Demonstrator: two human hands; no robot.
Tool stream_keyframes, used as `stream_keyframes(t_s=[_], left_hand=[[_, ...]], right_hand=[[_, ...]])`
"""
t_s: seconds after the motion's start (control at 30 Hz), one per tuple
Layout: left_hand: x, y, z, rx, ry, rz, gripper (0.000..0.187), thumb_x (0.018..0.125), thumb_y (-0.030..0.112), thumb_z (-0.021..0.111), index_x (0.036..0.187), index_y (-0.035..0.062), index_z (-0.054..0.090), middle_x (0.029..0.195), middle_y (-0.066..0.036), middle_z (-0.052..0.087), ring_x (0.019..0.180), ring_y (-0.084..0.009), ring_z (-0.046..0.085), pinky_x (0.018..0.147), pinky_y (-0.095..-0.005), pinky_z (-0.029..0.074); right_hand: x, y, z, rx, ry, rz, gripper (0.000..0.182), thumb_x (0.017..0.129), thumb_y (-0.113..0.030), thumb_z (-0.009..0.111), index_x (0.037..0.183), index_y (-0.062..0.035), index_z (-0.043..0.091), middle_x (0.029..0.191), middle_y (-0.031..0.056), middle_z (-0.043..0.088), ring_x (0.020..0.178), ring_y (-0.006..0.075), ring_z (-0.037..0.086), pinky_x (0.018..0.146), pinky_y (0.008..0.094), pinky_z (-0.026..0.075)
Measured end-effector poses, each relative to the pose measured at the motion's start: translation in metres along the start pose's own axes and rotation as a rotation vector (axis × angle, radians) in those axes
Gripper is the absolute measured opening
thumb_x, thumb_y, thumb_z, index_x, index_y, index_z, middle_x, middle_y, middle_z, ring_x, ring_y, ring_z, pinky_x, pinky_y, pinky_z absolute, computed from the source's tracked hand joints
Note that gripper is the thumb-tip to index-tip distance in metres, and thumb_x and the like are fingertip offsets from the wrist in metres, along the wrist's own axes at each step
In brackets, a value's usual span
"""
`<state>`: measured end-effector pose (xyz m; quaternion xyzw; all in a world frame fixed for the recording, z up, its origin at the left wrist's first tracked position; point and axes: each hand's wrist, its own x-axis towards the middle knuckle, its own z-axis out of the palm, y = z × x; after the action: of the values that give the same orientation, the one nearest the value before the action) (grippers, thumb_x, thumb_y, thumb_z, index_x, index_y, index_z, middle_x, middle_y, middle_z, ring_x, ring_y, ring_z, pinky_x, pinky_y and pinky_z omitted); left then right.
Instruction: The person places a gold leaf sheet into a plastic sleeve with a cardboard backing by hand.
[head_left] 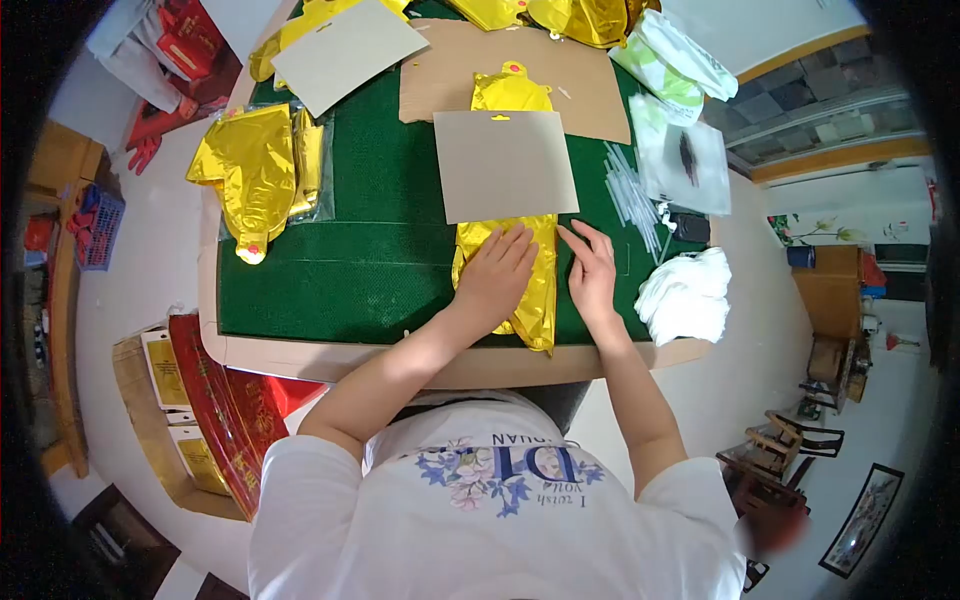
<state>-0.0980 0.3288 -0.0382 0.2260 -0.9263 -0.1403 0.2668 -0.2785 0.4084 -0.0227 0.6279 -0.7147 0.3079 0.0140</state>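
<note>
A flat gold foil balloon (536, 290) lies lengthwise on the green mat in front of me. A grey card (505, 170) with a hang hole at its top lies across the balloon's middle and hides that part. The balloon's far end, with a small red dot, shows beyond the card. My left hand (497, 272) rests flat on the near part of the foil, fingers stretched toward the card's lower edge. Just right of the foil is my right hand (592, 268), its fingers slightly bent and apart, close to the card's lower right corner. Nothing shows in it.
More gold foil balloons (250, 165) lie at the left, partly in clear plastic. Another grey card (350, 55) rests at the back left near brown cardboard (590, 85). Clear straws (630, 195), a white cloth (687, 297) and a plastic bag (675, 65) are at the right.
</note>
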Motion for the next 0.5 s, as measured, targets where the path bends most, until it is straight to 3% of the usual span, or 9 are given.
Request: stream_keyframes(t_s=[0.13,0.43,0.5], left_hand=[[-0.0005,0.0006,0.0033,0.004,0.031,0.001,0.035,0.085,0.015,0.056,0.116,-0.0019,0.060,0.128,-0.014,0.057,0.128,-0.0279,0.048,0.109,-0.0442,0.036],[0.0002,-0.0059,0.0013,0.023,0.017,-0.058,0.041,0.085,0.014,0.061,0.123,-0.0001,0.055,0.134,-0.015,0.051,0.132,-0.0295,0.043,0.109,-0.0459,0.034],[-0.0004,-0.0064,0.0017,0.042,0.011,-0.040,0.037,0.086,0.012,0.052,0.120,-0.0029,0.057,0.131,-0.016,0.054,0.130,-0.0294,0.046,0.110,-0.0443,0.034]], right_hand=[[-0.0031,-0.0002,0.0024,-0.054,-0.020,-0.024,0.051,0.072,0.012,0.053,0.117,-0.0084,0.066,0.123,0.0136,0.058,0.111,0.0332,0.053,0.095,0.0420,0.043],[-0.0023,-0.0045,0.0028,-0.110,-0.038,-0.044,0.056,0.070,0.013,0.052,0.119,-0.0119,0.066,0.124,0.0137,0.055,0.112,0.0335,0.052,0.095,0.0436,0.042],[-0.0017,-0.0047,0.0029,-0.120,-0.034,-0.052,0.057,0.070,0.013,0.052,0.119,-0.0130,0.066,0.123,0.0137,0.055,0.112,0.0332,0.052,0.094,0.0431,0.042]])
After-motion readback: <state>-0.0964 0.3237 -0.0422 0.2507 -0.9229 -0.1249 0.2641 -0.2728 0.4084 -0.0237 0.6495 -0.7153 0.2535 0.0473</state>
